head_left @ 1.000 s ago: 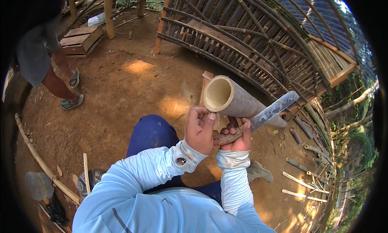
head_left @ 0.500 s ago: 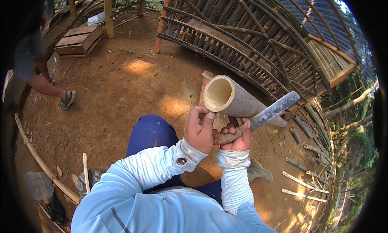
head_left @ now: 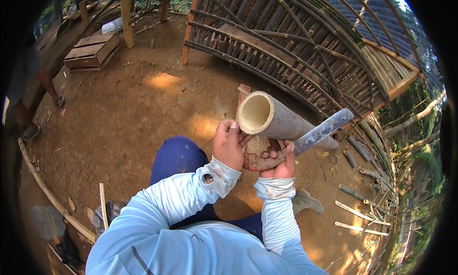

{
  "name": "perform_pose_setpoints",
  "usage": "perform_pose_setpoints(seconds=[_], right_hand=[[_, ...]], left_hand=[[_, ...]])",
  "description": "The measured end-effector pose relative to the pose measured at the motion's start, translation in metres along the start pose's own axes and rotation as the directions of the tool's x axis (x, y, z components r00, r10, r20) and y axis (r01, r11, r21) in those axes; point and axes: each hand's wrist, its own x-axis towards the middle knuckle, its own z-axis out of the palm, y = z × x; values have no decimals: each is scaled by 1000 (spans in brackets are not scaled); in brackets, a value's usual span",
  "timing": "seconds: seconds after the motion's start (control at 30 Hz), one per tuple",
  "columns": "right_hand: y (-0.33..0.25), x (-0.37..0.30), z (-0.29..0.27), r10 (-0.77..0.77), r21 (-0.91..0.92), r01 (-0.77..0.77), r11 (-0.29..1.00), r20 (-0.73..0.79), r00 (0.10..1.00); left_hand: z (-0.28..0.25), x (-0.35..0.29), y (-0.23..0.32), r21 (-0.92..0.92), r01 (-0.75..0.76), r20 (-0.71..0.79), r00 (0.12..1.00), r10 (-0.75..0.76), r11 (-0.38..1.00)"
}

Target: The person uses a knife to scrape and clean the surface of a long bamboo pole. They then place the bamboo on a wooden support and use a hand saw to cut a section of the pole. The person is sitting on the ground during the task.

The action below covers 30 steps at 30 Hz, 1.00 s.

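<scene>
The right hand is wrapped around the wooden handle of a machete; the left hand is half-curled at the bamboo tube's rim, and I cannot tell whether it grips. The machete's flat, mottled grey blade slants forward and rightward from the right hand, crossing over the tube. Just beyond both hands, the smooth, thick-walled cylinder turns its round mouth toward the left hand, its long axis running rightward past the right hand. Farther ahead stands a slatted frame.

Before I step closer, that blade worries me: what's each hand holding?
Left hand: by the tube; whether gripping can't be told.
Right hand: closed, holding the knife.
</scene>
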Motion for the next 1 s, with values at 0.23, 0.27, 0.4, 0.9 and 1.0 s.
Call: perform_pose_setpoints(seconds=[0.23, 0.27, 0.4, 0.9, 1.0], right_hand=[[9, 1, 1, 26, 8, -26, 1000, -15, 1000], [10, 0, 2, 47, 8, -47, 999, -22, 999], [15, 2, 3, 104, 1, -104, 995, -44, 994], [-36, -23, -121, -423, -928, -137, 346, -285, 860], [-47, -23, -115, -501, -992, -101, 70, -123, 857]], left_hand=[[-7, 19, 12, -180, 112, -78, 989, -128, 977], [-9, 21, 15, -12, -31, 36, 999, 32, 999], [-4, 19, 24, 329, -336, 278, 927, 250, 882], [-4, 4, 14, 523, -300, 164, 954, 251, 798], [3, 1, 6, 481, -331, 196, 943, 269, 812]])
